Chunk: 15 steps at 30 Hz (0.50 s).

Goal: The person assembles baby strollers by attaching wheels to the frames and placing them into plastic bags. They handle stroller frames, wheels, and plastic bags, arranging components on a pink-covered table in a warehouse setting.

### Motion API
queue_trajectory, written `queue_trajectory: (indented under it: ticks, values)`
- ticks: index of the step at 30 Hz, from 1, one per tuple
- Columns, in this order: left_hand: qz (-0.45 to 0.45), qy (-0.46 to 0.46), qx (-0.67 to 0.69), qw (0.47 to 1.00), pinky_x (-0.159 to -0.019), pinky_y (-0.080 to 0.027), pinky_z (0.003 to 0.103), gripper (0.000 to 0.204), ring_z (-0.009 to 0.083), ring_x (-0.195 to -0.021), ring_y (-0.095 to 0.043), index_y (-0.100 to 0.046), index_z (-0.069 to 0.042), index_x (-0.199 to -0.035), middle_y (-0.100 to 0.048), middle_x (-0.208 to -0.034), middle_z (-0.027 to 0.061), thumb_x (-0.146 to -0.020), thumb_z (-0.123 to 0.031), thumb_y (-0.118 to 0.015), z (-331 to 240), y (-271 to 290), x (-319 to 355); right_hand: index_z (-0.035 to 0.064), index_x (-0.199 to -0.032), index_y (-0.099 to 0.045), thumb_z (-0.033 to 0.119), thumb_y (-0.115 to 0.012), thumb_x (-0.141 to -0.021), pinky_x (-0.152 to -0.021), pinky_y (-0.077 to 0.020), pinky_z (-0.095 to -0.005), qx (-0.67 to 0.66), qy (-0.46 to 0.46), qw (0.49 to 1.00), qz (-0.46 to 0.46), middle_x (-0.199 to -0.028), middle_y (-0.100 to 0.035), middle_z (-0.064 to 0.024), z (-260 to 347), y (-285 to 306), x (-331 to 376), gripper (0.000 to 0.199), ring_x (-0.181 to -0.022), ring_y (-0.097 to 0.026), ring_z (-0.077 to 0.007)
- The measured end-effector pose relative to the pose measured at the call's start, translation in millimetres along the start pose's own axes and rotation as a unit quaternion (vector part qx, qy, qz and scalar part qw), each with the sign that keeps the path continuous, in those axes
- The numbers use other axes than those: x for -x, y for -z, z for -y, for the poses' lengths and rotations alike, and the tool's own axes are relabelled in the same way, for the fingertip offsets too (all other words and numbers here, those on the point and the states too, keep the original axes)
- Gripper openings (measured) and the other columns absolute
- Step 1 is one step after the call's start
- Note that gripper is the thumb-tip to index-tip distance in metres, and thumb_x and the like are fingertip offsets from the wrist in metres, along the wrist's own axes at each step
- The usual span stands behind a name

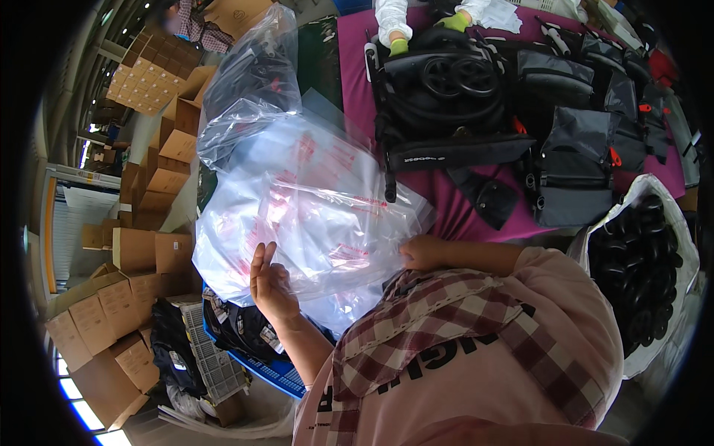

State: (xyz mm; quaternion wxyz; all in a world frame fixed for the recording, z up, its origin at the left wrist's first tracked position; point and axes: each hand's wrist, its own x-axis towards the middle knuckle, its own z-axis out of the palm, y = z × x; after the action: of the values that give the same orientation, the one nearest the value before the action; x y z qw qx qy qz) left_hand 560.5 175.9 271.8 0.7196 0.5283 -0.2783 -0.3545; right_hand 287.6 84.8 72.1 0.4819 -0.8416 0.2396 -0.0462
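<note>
A pile of clear plastic bags [312,223] with red printing lies in front of me on the table. My right hand [422,253] is closed on the right edge of the top plastic bag. Over the left side of the pile is my left hand [274,288], its index and middle fingers stretched out and nothing visibly gripped. Beyond the bags sits a folded black stroller [439,104] with its small wheels up. A co-worker's hands in yellow-green gloves [399,47] touch its far side.
Another bagged dark item [253,82] stands at the far left of the table. Black fabric stroller parts [576,160] lie to the right on the purple cloth [357,82]. A white sack [688,238] of black wheels stands at right; cardboard boxes [104,320] and a blue crate [271,373] are at left.
</note>
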Motion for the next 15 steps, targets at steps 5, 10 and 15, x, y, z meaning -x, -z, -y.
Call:
queue_trajectory:
  ticks: [5,10,15]
  values:
    - [0.018,0.001,-0.007,1.000,-0.057,-0.038,0.016,0.040,0.0068,-0.063,-0.048,-0.050,0.006,-0.127,-0.062,-0.117,0.0189,-0.092,-0.010,-0.044,-1.7,-7.3,-1.6,0.0024,-0.079,-0.062,0.029,-0.063,-0.074,-0.070,-0.0476,-0.0453,-0.001,-0.003,1.000,-0.007,-0.083,-0.065,-0.0188,-0.6,3.0,3.3,0.028,-0.079,-0.062,-0.0367]
    - [0.026,0.014,-0.021,0.999,-0.058,-0.037,0.017,0.039,0.0075,-0.063,-0.047,-0.051,0.006,-0.126,-0.062,-0.117,0.0189,-0.091,-0.010,-0.045,3.2,-21.2,-9.9,0.0033,-0.080,-0.062,0.031,-0.064,-0.075,-0.070,-0.0473,-0.0453,-0.004,-0.028,0.999,-0.018,-0.083,-0.065,-0.0180,-2.8,4.8,13.0,0.028,-0.079,-0.062,-0.0360]
    - [0.053,0.025,-0.008,0.998,-0.058,-0.037,0.018,0.038,0.0076,-0.064,-0.047,-0.052,0.005,-0.125,-0.063,-0.116,0.0190,-0.091,-0.010,-0.046,12.5,-26.7,-16.4,0.0040,-0.080,-0.061,0.031,-0.065,-0.077,-0.069,-0.0467,-0.0456,0.000,-0.050,0.998,-0.028,-0.082,-0.065,-0.0177,-4.2,5.2,23.0,0.028,-0.079,-0.062,-0.0357]
